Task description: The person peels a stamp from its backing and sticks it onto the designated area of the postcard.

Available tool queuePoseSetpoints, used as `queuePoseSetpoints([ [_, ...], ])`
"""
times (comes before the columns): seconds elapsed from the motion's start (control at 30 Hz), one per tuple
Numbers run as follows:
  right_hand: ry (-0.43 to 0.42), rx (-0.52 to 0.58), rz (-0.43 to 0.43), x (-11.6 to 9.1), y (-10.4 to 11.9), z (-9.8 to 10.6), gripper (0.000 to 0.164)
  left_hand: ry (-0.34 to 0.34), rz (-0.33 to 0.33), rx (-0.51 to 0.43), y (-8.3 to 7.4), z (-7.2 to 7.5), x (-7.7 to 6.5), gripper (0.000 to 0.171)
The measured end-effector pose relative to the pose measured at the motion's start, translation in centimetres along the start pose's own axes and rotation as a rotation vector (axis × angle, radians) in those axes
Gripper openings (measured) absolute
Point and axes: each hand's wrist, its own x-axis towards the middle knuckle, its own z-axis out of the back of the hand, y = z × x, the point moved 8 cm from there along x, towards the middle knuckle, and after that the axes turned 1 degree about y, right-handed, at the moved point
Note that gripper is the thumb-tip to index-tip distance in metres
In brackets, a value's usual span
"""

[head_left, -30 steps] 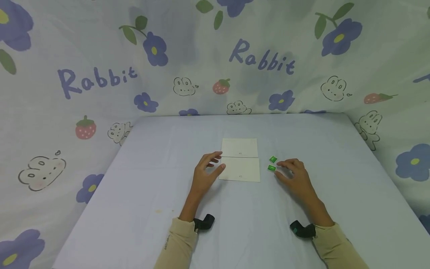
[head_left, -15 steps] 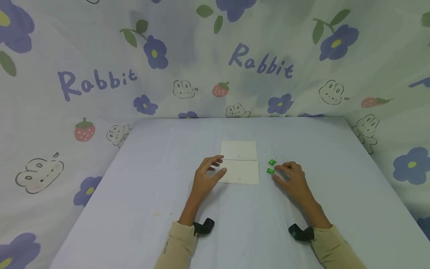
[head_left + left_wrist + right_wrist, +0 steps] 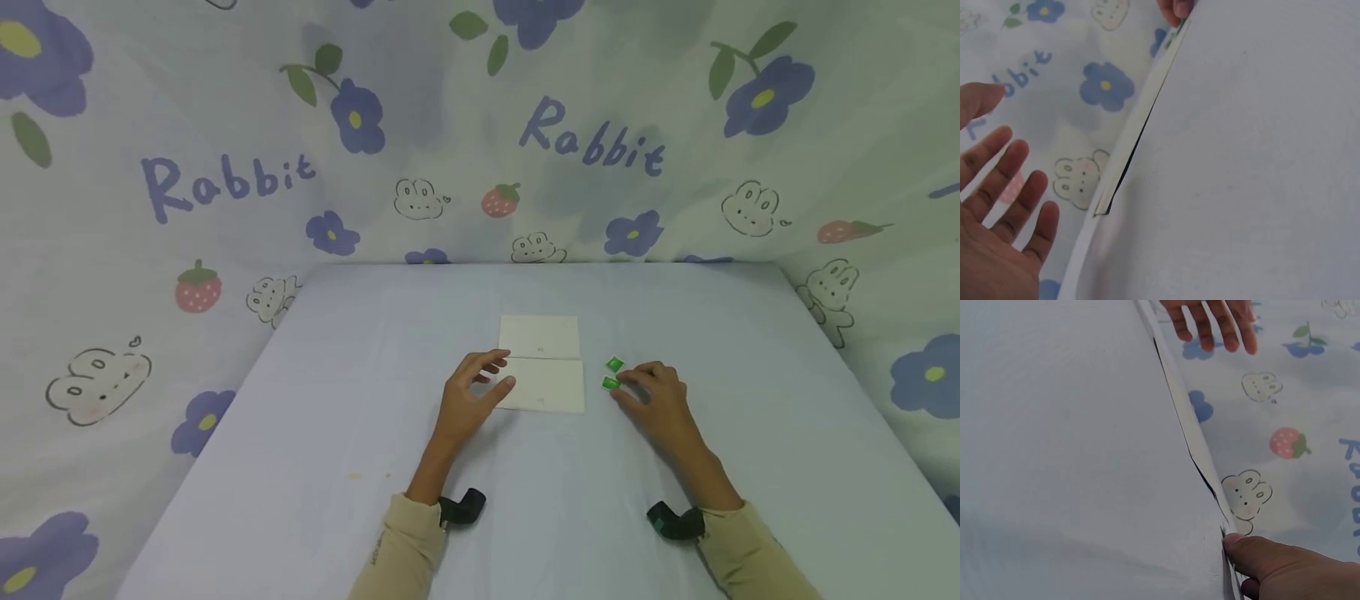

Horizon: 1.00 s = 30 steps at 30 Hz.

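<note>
Two cream paper rectangles lie edge to edge on the white tabletop, the far one [image 3: 538, 335] and the near one [image 3: 546, 385], each with a small faint mark. My left hand [image 3: 467, 404] is at their left side, fingers spread and bent, its fingertips over the paper edge in the head view and nothing held. To the right of the papers lie two small green stamp-like squares with white borders, a far one [image 3: 615, 363] and a near one [image 3: 611, 383]. My right hand [image 3: 662, 408] has thumb and forefinger right at the near square's right edge; I cannot tell whether they pinch it.
The white-covered table [image 3: 300, 433] reaches back to a hanging cloth [image 3: 450, 125] printed with flowers, rabbits and strawberries. A black wrist camera is strapped at each cuff, left [image 3: 462, 507] and right [image 3: 675, 522]. A faint yellowish spot [image 3: 353, 476] marks the tabletop's left part.
My right thumb and forefinger have drawn a little closer together and come down beside the near green square. My left hand has barely moved; the head view has shifted slightly.
</note>
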Motion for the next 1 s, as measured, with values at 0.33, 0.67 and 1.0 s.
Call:
queuePoseSetpoints([
  [0.33,-0.010,0.061,-0.047,-0.2,-0.5,0.0,0.025,0.004,0.010,-0.002,0.1,-0.2,0.0,0.040],
  [0.67,-0.043,0.107,-0.043,-0.3,0.2,1.0,0.023,0.005,-0.013,-0.018,-0.4,-0.3,0.1,0.039],
  [1.0,-0.058,0.149,-0.016,-0.5,1.4,1.8,0.023,-0.002,-0.046,-0.019,-0.8,-0.7,0.0,0.039],
])
